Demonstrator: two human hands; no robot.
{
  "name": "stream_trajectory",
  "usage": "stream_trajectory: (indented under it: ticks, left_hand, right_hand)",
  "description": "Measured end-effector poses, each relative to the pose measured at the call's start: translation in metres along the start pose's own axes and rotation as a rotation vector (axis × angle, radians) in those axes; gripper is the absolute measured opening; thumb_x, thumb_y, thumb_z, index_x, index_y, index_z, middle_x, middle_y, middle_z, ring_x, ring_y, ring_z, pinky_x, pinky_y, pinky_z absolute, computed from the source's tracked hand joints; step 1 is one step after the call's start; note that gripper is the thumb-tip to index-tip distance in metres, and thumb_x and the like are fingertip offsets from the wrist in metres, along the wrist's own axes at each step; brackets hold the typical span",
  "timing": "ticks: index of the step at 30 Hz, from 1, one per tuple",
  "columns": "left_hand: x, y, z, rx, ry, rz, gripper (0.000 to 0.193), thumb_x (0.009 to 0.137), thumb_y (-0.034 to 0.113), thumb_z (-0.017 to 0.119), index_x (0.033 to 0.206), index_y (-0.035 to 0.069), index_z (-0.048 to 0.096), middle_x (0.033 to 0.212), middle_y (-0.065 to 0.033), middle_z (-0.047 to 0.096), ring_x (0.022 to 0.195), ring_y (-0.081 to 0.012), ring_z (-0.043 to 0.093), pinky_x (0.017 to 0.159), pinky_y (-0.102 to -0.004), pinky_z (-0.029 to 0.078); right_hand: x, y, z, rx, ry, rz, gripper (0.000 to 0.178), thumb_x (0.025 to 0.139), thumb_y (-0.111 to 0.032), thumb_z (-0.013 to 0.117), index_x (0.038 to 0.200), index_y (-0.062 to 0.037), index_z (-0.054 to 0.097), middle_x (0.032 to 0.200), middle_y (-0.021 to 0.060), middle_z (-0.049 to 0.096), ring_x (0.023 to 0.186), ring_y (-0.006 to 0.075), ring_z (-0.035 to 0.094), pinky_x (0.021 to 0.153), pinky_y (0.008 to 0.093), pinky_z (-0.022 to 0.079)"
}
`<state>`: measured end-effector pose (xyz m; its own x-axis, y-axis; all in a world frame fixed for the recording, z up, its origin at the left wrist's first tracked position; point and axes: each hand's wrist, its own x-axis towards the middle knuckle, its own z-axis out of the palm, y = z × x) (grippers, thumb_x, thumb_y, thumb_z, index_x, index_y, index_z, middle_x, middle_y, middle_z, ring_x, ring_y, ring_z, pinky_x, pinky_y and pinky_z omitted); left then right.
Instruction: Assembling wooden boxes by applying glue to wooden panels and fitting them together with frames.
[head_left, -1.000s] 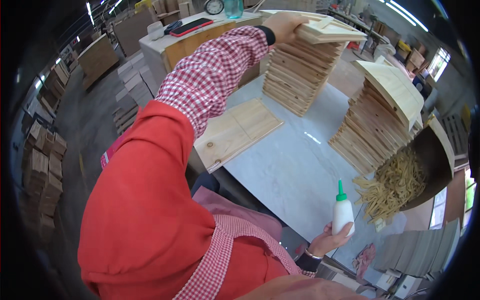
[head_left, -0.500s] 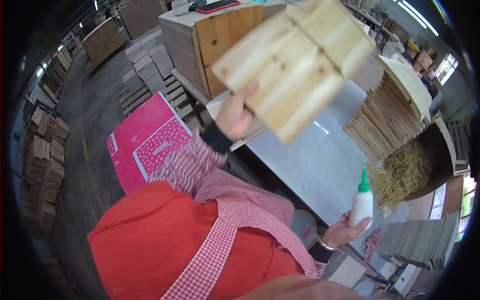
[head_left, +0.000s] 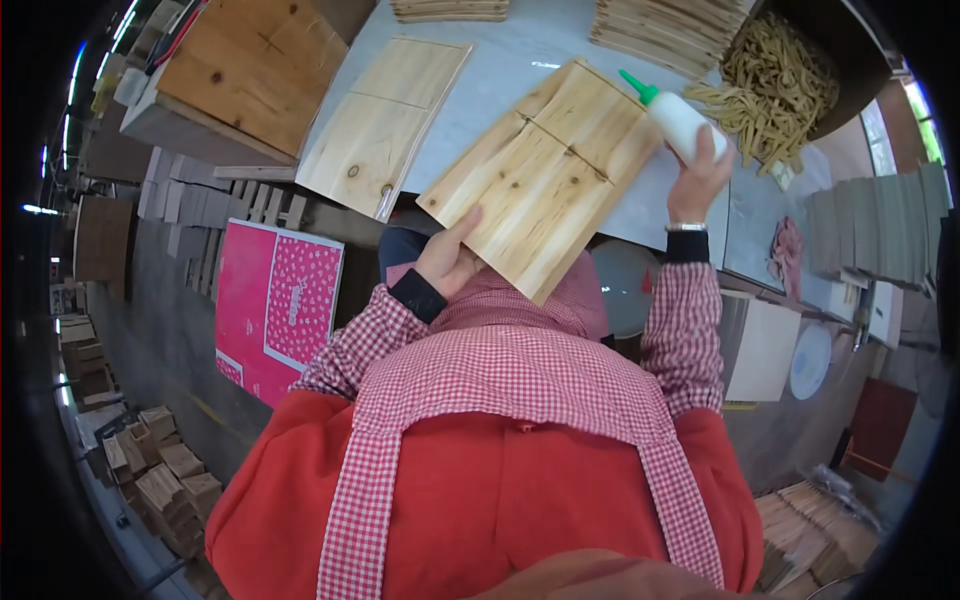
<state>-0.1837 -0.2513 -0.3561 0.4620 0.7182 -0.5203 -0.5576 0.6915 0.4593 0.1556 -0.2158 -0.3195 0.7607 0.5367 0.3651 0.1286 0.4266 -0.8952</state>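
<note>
Red top [head_left: 460, 500], red-wht chkd apron [head_left: 500, 370] + slvs [head_left: 685, 325], blk cuffs [head_left: 687, 247], R-wrist bracelet [head_left: 687, 227]

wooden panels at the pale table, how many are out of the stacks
2: one held panel in the left hand, and one flat panel lying on the pale table, to its left. Any panel underneath would be hidden.

Strip lights [head_left: 124, 30] at 10 o'clock, bright window [head_left: 922, 120] at 2. Surface [head_left: 510, 85] glare at 12. Centre sharp, edges bent, rim black.
</note>
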Motion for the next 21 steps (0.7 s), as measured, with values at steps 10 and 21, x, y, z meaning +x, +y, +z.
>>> stream_trajectory:
  ticks: [10, 21]
  left_hand:
    - [-0.042, 0.014, 0.033, 0.166, 0.110, -0.141, 0.054, 0.094, 0.026, 0.059, 0.137, 0.004, 0.036, 0.131, -0.0141, 0.050, 0.119, -0.0274, 0.051, 0.101, -0.0508, 0.043]
    - [-0.038, 0.010, 0.015, 0.148, 0.249, -0.080, 0.054, 0.091, 0.015, 0.063, 0.137, 0.004, 0.036, 0.134, -0.0138, 0.050, 0.119, -0.0272, 0.053, 0.099, -0.0468, 0.046]
  right_hand:
    - [0.047, 0.030, 0.053, -0.255, -0.201, 0.179, 0.040, 0.084, -0.028, 0.070, 0.101, 0.0044, 0.054, 0.096, 0.0127, 0.060, 0.084, 0.0188, 0.060, 0.063, 0.0325, 0.056]
    - [0.031, 0.017, 0.057, -0.351, -0.140, -0.027, 0.048, 0.078, -0.035, 0.075, 0.103, 0.0009, 0.055, 0.092, 0.0167, 0.064, 0.081, 0.0262, 0.064, 0.071, 0.0381, 0.054]
